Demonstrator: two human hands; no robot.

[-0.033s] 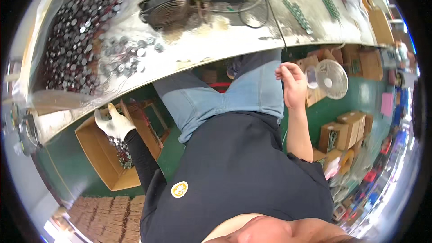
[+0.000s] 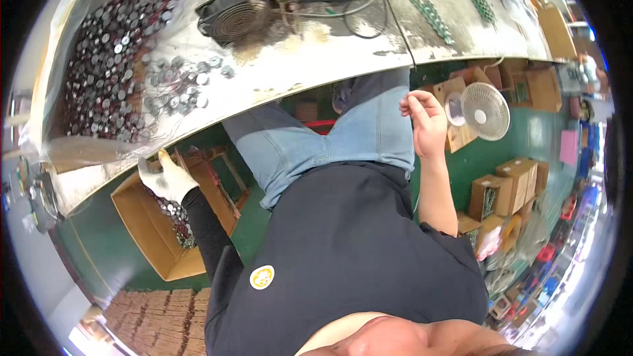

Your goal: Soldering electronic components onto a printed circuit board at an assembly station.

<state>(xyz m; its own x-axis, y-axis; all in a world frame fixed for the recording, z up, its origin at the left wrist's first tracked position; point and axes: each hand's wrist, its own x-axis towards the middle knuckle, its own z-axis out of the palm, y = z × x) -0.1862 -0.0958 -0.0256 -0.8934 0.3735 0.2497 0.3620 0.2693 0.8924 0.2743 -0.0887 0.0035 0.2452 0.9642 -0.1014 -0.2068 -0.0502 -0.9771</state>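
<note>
My left hand, in a white glove with a dark sleeve, is just below the bench's front edge, over a cardboard box. Its thumb and fingers are spread apart, and nothing shows between them. Down in the box, beside my wrist, lies a bunch of small silvery round parts with dark red wires. My bare right hand hovers by my right knee, short of the bench edge. Its fingers are curled in, the fingertips close together. Whatever they may hold is too small to make out.
On the white bench, a large heap of silvery round parts fills a plastic-lined tray at left, with loose ones beside it. A black coil-topped device and green strips lie farther back. A fan and cartons stand at right.
The bench and the things on it have shifted slightly up and left in the picture. Both hands keep nearly the same pose and place.
</note>
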